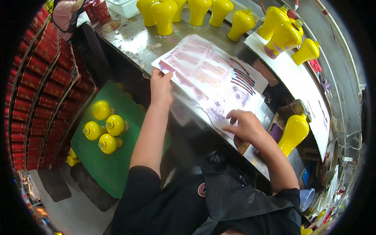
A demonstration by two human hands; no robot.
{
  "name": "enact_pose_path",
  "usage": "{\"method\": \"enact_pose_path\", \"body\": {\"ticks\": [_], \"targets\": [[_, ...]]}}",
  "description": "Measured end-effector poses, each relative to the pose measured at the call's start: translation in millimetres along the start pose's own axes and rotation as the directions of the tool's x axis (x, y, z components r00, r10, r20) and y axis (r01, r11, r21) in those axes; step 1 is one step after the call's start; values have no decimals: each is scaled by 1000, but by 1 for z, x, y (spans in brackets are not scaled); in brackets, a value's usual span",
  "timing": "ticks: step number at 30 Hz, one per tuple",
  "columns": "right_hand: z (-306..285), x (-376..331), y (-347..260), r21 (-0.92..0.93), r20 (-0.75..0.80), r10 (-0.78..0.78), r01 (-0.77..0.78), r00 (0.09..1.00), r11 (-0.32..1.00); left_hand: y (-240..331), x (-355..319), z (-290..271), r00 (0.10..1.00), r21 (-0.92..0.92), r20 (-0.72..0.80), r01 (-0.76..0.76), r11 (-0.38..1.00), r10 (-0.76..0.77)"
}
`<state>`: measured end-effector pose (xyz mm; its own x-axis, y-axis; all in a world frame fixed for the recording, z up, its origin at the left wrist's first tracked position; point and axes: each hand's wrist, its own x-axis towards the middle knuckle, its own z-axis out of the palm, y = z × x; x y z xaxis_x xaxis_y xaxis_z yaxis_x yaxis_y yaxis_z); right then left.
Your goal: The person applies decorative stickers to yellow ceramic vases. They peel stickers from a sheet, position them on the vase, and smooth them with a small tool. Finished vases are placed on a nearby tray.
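The left hand (161, 88) pinches a printed sheet (211, 72), the right hand (247, 126) stands loosely parted at its edge: likely positioning, next needing two grips.

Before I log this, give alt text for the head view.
The left hand holds the left edge of a printed sheet on a metal table; the right hand is near its lower edge. Yellow bottles stand behind; others rest on a green surface.

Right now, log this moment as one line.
left hand: at left corner of printed sheet; right hand: by sheet's near edge; yellow vase: right of right hand
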<state>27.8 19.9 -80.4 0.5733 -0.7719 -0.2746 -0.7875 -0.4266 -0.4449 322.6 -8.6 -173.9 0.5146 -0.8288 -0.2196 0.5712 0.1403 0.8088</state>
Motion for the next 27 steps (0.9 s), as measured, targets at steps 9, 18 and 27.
{"method": "enact_pose_path", "body": {"ticks": [9, 18, 27], "targets": [[-12, 124, -58, 357, -227, -64, 145, 972, 923, -16, 5, -9, 914, 614, 255, -406, 676, 316], [16, 206, -107, 401, -523, 92, 149, 847, 904, -17, 17, -13, 957, -21, 285, 67, 998, -58], [35, 226, -75, 796, -285, 248, 84, 926, 599, -9, 7, -8, 890, 402, 391, -395, 826, 235]]}}
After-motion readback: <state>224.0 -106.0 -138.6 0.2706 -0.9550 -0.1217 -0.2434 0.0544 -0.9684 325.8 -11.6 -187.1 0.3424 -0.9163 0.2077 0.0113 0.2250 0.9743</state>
